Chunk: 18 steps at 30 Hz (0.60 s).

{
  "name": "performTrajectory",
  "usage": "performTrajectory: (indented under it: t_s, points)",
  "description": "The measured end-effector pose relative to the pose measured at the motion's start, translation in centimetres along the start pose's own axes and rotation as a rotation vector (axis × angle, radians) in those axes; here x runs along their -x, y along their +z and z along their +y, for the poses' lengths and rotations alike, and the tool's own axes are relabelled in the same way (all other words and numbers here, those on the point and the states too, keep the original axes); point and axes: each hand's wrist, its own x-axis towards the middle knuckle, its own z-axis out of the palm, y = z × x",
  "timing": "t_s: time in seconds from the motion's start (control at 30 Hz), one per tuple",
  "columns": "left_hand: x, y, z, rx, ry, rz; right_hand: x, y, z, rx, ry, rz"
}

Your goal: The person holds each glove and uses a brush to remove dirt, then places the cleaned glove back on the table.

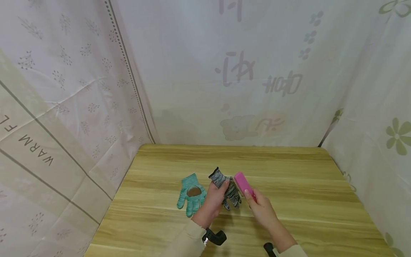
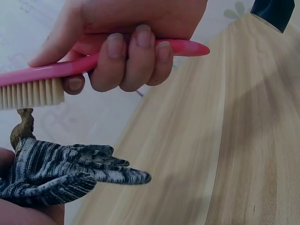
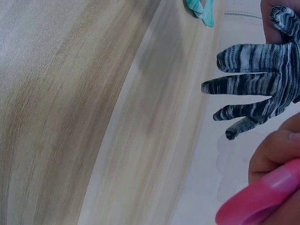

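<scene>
Grey striped glove (image 1: 233, 195) held above tabletop (image 1: 298, 185), gripped in left hand (image 1: 216, 197). Right hand (image 1: 261, 209) grips pink brush (image 1: 243, 182), bristles (image 2: 32, 95) at brown lump (image 2: 22, 130) on glove; contact unclear. I'd pull fabric taut, stroke short and light. Teal glove (image 1: 193, 205) lies near left hand.

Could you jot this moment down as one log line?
left hand: holds black-and-grey glove | right hand: grips pink brush, bristles toward glove | teal glove: lies on table

Cream left sleeve (image 1: 183, 240) at six o'clock in the head view, with black left wrist mount (image 1: 218, 237); matching right sleeve (image 1: 291, 252) at five, with black right wrist mount (image 1: 269, 248).
</scene>
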Motion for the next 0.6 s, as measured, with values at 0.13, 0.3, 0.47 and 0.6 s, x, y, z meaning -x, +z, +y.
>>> performTrajectory:
  t_s: [0.13, 0.3, 0.47, 0.6]
  points:
    - [-0.1, -0.1, -0.1, 0.009, 0.003, 0.009, 0.2, -0.1, -0.3, -0.011, -0.014, 0.028]
    - [-0.2, -0.2, -0.2, 0.014, -0.007, 0.009, 0.1, -0.1, -0.5, 0.021, 0.001, 0.03]
    - [-0.1, 0.0, -0.4, -0.031, -0.018, -0.009, -0.2, 0.3, -0.9, 0.086, -0.014, 0.014]
    - [0.1, 0.2, -0.6, -0.056, -0.002, -0.018, -0.4, 0.8, -1.5, 0.133, -0.036, 0.001]
